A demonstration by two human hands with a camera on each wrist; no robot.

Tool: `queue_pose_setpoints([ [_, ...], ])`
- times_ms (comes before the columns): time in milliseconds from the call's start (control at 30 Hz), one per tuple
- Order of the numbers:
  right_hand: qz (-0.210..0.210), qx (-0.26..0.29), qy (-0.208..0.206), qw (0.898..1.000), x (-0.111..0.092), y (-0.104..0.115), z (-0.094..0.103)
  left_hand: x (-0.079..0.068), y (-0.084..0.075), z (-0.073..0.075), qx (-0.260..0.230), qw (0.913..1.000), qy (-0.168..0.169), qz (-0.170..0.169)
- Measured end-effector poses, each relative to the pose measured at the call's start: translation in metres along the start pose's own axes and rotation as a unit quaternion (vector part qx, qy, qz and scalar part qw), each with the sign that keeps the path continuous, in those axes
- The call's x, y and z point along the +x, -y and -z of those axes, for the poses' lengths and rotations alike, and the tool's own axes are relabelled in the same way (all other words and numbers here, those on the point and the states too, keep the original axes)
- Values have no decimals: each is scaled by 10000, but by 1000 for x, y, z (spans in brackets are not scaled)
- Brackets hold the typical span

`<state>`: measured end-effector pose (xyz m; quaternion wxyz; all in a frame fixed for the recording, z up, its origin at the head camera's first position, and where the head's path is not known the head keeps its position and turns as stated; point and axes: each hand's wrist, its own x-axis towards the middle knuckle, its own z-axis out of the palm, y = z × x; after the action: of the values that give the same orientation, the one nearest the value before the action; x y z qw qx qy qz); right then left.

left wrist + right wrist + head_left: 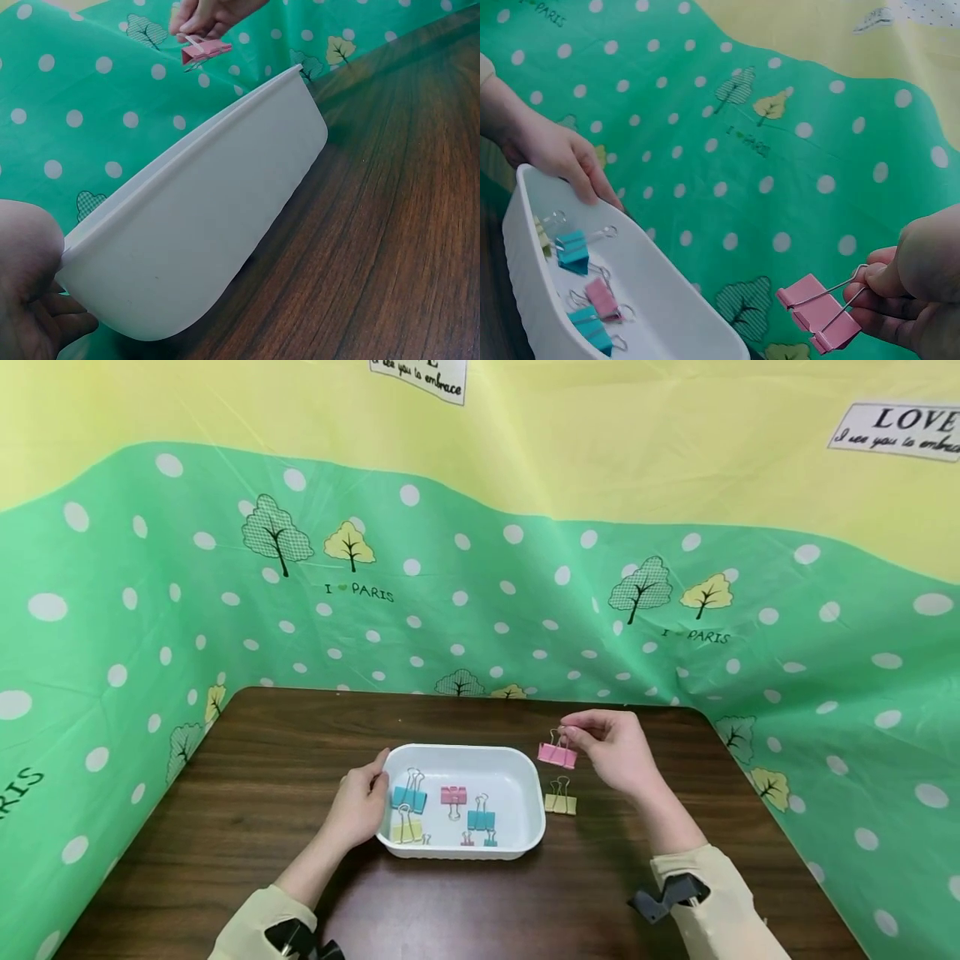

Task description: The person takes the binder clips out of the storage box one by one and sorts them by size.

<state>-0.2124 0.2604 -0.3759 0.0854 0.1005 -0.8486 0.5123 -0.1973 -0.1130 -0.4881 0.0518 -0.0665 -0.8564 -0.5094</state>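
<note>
So I'm watching through the head cam, and the right hand (617, 747) is pinching a pink binder clip (557, 755) by its wire handles, thumb pressing against the fingers (892, 307), with pretty much just the wire between them. The clip's hanging off to the right of the white tray (459, 852), near its far right corner, and from the left wrist cam I'm seeing it dangling in the air, not touching the tray. Meanwhile the left hand (362, 802) is gripping the tray's left end, thumb and fingers closing around the rim. Inside the tray, a bigger blue clip (408, 800) is sitting at the left with a yellow clip (407, 832) just in front of it, a second pink clip (453, 795) is lying around the middle, and another blue clip (481, 821) is resting right of that. I'm also spotting a few tiny clips (491, 842) along the near wall, partly hidden. One more yellow one, the loose clip (560, 804), is lying on the brown surface (585, 893) just beside the tray's right end.
</note>
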Motion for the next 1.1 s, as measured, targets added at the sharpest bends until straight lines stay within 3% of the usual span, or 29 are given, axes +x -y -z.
queue_pose_setpoints([
  [433, -129, -457, -71, 9988, -11, -26, 27, 0, 3, -1, -27, 9999, 74, 126],
  [1100, -626, -861, 337, 9937, -28, -75, 52, 0, -2, 2, -1, 9998, 103, 177],
])
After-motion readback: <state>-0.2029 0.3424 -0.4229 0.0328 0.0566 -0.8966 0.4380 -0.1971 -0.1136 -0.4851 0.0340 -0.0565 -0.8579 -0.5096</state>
